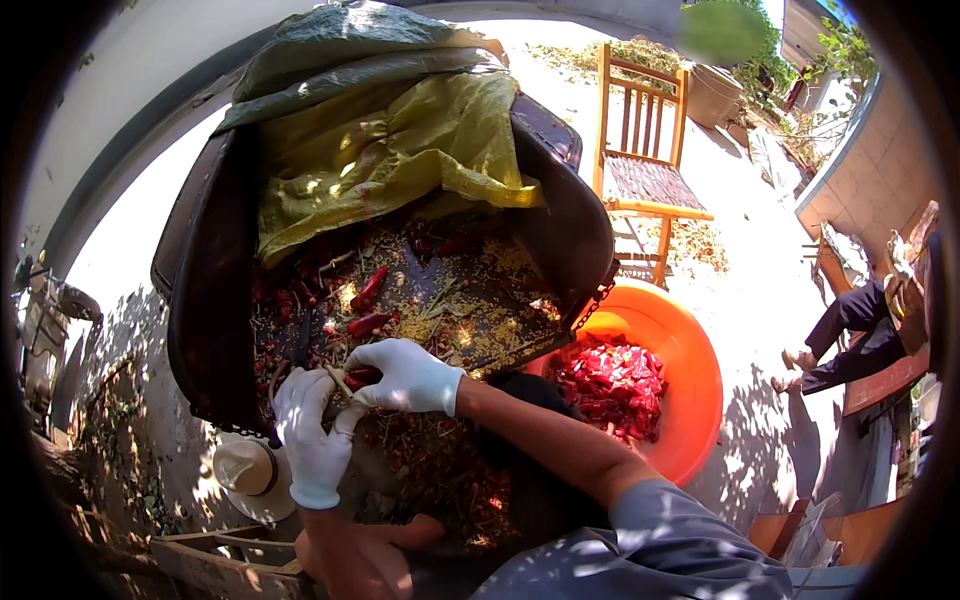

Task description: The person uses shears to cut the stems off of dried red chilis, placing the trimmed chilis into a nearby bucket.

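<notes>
Both hands wear white knit gloves and meet at the near edge of a dark metal cart bed [442, 289] strewn with yellow seeds and chili scraps. My left hand [313, 427] has its fingers curled round a thin pale object [339, 381], perhaps a tool or a stem; which cannot be told. My right hand [401, 377] touches the other side of it, with a dark red dried chili [363, 377] between its fingers. More dried red chilies [369, 289] lie on the bed beyond the hands. Right of them stands an orange plastic basin [694, 382] holding red chili pieces [611, 382].
A yellow woven sack [390, 146] drapes over the cart's far side. Beyond the basin is a wooden chair [651, 135]. A straw hat [251, 476] rests at lower left, near a wooden frame [225, 559]. At far right a seated person's legs [847, 337] show.
</notes>
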### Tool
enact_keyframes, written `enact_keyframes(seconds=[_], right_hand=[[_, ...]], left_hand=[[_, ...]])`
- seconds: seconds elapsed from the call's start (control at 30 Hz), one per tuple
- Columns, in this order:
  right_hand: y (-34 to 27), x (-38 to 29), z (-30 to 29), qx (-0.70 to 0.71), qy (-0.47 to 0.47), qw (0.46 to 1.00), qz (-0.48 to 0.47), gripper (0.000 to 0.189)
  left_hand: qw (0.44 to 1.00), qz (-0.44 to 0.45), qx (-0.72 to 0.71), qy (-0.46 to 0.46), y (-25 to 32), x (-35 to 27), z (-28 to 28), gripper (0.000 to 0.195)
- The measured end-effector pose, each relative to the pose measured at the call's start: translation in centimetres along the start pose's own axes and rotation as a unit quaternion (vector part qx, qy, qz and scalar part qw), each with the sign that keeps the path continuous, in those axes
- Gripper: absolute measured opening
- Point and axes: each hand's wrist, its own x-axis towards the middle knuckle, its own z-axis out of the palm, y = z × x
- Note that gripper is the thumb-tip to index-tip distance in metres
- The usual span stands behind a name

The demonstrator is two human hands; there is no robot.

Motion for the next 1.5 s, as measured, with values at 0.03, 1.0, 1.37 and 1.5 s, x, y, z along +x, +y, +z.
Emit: enact_keyframes(seconds=[0.03,1.0,1.37,1.5], right_hand=[[0.0,-0.1,-0.1,0.011,-0.014,1.0,-0.001,0.044],[-0.4,0.5,3.0,0.089,0.048,0.991,-0.091,0.024],[-2.2,0.0,1.4,0.298,-0.048,0.948,0.096,0.027],[-2.2,-0.7,0.8,0.307,-0.013,0.947,0.093,0.035]], left_hand=[[1.0,-0.005,-0.026,-0.001,-0.4,-0.1,-0.1,0.023],[0.825,-0.364,-0.408,0.145,-2.3,-2.5,2.6,0.03],[0.751,-0.376,-0.515,0.174,-2.0,-1.1,1.5,0.022],[0.759,-0.395,-0.487,0.175,-0.3,-0.8,0.4,0.019]])
